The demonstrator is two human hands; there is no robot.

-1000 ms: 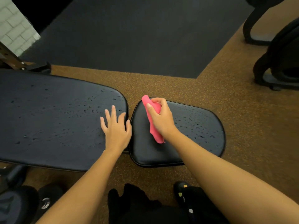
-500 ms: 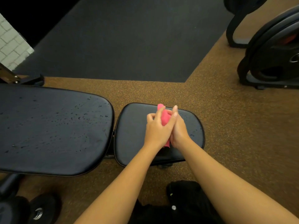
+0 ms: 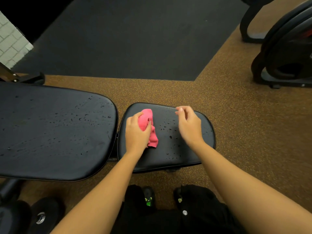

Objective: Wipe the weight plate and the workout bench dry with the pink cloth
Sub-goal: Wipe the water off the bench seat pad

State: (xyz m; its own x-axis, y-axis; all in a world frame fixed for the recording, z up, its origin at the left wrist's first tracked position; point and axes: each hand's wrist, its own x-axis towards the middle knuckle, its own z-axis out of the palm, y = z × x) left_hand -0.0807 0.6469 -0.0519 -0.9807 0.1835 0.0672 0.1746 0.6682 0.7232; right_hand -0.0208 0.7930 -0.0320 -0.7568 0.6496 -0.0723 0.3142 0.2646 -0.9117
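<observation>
The black workout bench has a long back pad (image 3: pixel 55 132) on the left and a smaller seat pad (image 3: pixel 172 146) in the middle. Water drops dot both pads. My left hand (image 3: pixel 136 134) grips the crumpled pink cloth (image 3: pixel 149 125) on the left part of the seat pad. Over the right part of the seat pad hovers my right hand (image 3: pixel 189 125), fingers loosely curled and holding nothing. Black weight plates (image 3: pixel 290 48) stand on a rack at the right edge.
Brown speckled floor surrounds the bench, with a dark mat (image 3: pixel 135 36) beyond it. A dumbbell (image 3: pixel 38 217) lies at the lower left beside the bench frame. My shoes (image 3: pixel 149 196) stand just in front of the seat pad.
The cloth has passed from my right hand to my left hand. My left hand left the back pad and now holds the cloth on the seat; my right hand has drawn away to the right.
</observation>
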